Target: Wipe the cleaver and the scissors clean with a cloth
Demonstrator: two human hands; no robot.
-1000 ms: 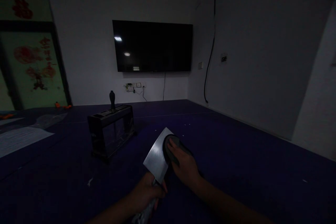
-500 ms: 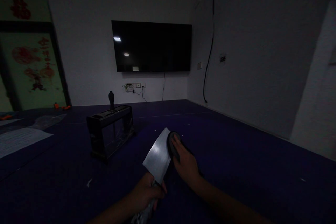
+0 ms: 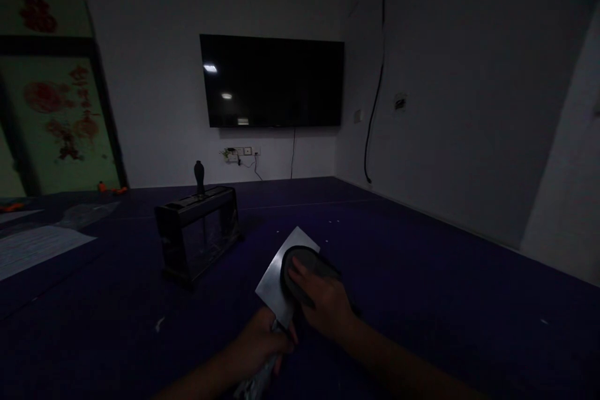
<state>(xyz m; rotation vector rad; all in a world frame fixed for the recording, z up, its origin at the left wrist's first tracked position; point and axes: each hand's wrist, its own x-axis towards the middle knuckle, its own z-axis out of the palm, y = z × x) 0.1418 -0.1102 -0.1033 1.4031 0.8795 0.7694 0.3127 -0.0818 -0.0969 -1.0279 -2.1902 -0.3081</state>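
Note:
My left hand point(image 3: 262, 340) is closed around the handle of a cleaver point(image 3: 272, 281), whose broad shiny blade tilts up and away from me. Below the fist, the handle end has a mottled, light wrapping that is too dark to make out clearly. My right hand point(image 3: 328, 303) grips a dark grey pad with a black edge point(image 3: 307, 259), its fingers lying on top. The pad rests across the right part of the blade face and covers it. The blade's far corner and left side still show.
A black frame-like stand point(image 3: 197, 231) with a dark knob-shaped handle stands left on the dark blue surface point(image 3: 398, 300). Paper point(image 3: 42, 250) and clear plastic point(image 3: 89, 215) lie far left, small orange items behind them. Ahead hangs a television point(image 3: 272, 81); a black cable point(image 3: 375, 106) hangs at the right wall.
My right hand has moved the pad leftward from the blade's right edge onto its face. My left hand and the cleaver stay nearly still.

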